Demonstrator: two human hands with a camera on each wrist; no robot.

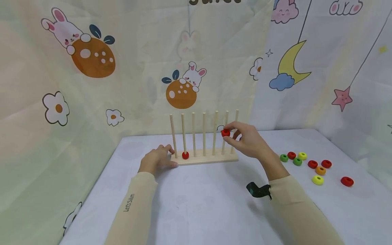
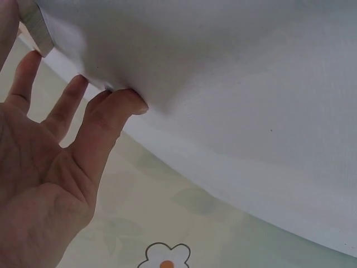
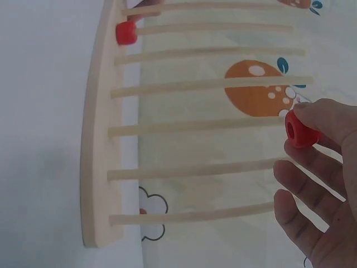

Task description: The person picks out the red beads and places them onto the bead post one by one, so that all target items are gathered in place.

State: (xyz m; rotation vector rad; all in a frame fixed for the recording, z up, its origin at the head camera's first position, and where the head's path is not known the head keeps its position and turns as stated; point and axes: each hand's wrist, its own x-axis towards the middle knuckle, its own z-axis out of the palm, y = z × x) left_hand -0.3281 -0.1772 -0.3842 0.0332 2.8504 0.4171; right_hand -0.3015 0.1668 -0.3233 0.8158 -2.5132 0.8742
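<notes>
A wooden peg rack (image 1: 208,158) with several upright pegs stands near the back of the table. One red bead (image 1: 185,155) sits at the foot of its second peg from the left. My left hand (image 1: 157,159) holds the left end of the base, thumb in front and fingers behind; that wooden end (image 2: 37,27) shows at a corner of the left wrist view. Between thumb and index finger, my right hand (image 1: 246,139) pinches another red bead (image 3: 301,131). This bead is up near the peg tops on the rack's right side, its hole facing the base.
Loose beads lie on the table (image 1: 208,204) at the right: green (image 1: 284,158), yellow (image 1: 317,180), orange (image 1: 320,170) and several red, one red bead (image 1: 347,181) farthest right. A dark strap piece (image 1: 258,190) hangs at the right sleeve. A printed curtain (image 1: 137,85) hangs behind.
</notes>
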